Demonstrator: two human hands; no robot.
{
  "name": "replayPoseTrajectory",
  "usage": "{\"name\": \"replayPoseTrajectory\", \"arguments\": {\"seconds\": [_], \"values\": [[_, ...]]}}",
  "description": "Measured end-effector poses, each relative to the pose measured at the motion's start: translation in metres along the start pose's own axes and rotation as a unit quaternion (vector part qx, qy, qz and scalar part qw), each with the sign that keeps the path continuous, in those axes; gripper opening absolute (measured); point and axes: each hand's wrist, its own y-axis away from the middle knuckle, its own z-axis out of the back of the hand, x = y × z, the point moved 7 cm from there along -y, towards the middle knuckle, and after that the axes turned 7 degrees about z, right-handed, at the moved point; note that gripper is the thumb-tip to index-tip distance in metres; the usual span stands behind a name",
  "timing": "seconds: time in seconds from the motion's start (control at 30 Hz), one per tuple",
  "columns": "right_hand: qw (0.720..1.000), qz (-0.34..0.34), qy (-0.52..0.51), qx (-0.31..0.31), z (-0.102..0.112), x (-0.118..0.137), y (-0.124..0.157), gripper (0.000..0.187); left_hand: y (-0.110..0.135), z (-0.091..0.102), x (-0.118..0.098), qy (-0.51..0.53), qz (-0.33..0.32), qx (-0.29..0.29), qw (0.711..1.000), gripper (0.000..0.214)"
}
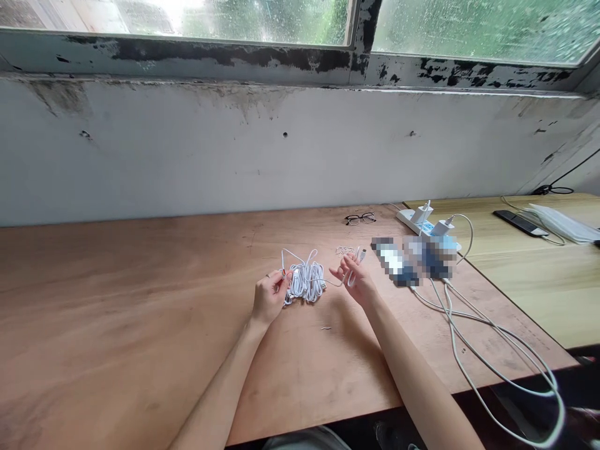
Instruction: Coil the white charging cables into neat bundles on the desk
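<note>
On the brown wooden table, several coiled white USB cables point(309, 282) lie bunched between my hands. My left hand point(269, 299) is closed in a pinch on a thin white cable at the left side of the bunch. Loops of white cable point(350, 278) sit in my right hand point(360, 284), its fingers curled around them; a USB plug point(363, 254) sticks out above. One strand runs across between the two hands. A small heap of short white ties point(345, 250) lies just behind my right hand, and a single tie point(326, 328) is nearer to me.
Black-framed glasses point(360, 219) rest toward the wall. On the right, a power strip point(410, 219) carries white chargers point(443, 228), near a blurred phone point(394, 261). Long white cords point(492, 322) hang over the table edge. A black phone point(519, 223) lies on the lighter table point(529, 281).
</note>
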Motion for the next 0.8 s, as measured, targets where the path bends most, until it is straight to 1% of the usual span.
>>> {"name": "replayPoseTrajectory", "arguments": {"seconds": [0.07,0.13,0.2,0.3,0.37,0.4,0.47,0.53,0.6,0.67,0.73,0.8], "values": [[0.997,-0.03,0.069,-0.002,0.002,-0.006,0.001,0.038,0.0,-0.001,-0.001,-0.006,-0.004,0.003,1.0,0.025],[0.984,-0.034,0.176,0.009,0.002,-0.008,0.002,0.04,0.0,-0.001,-0.002,-0.01,-0.007,0.001,1.0,0.026],[0.956,-0.007,0.291,0.041,-0.001,-0.006,0.002,0.037,0.0,-0.001,-0.003,-0.016,-0.008,-0.002,1.0,0.025],[0.898,0.047,0.424,0.11,-0.011,-0.004,0.005,0.026,0.0,-0.001,-0.004,-0.025,-0.009,-0.002,1.0,0.024],[0.865,0.069,0.475,0.145,-0.016,-0.003,0.007,0.016,0.001,0.0,-0.004,-0.026,-0.01,-0.002,1.0,0.024],[0.854,0.08,0.489,0.157,-0.019,-0.003,0.008,0.014,0.001,0.0,-0.004,-0.026,-0.01,-0.003,1.0,0.025],[0.843,0.113,0.496,0.173,-0.025,0.002,0.01,0.015,0.001,0.0,-0.004,-0.02,-0.008,-0.007,1.0,0.025],[0.841,0.154,0.486,0.179,-0.03,0.008,0.011,0.018,0.001,0.002,-0.003,-0.006,-0.001,-0.016,1.0,0.024],[0.845,0.185,0.472,0.17,-0.034,0.013,0.012,0.023,0.001,0.005,-0.004,0.011,0.005,-0.027,1.0,0.023],[0.855,0.214,0.453,0.137,-0.034,0.019,0.012,0.029,0.001,0.008,-0.006,0.023,0.007,-0.039,0.999,0.023],[0.861,0.248,0.437,0.079,-0.032,0.026,0.013,0.033,0.002,0.009,-0.007,0.031,0.009,-0.044,0.999,0.022],[0.854,0.279,0.44,0.001,-0.026,0.035,0.015,0.035,0.003,0.009,-0.006,0.045,0.013,-0.047,0.998,0.023]]}}
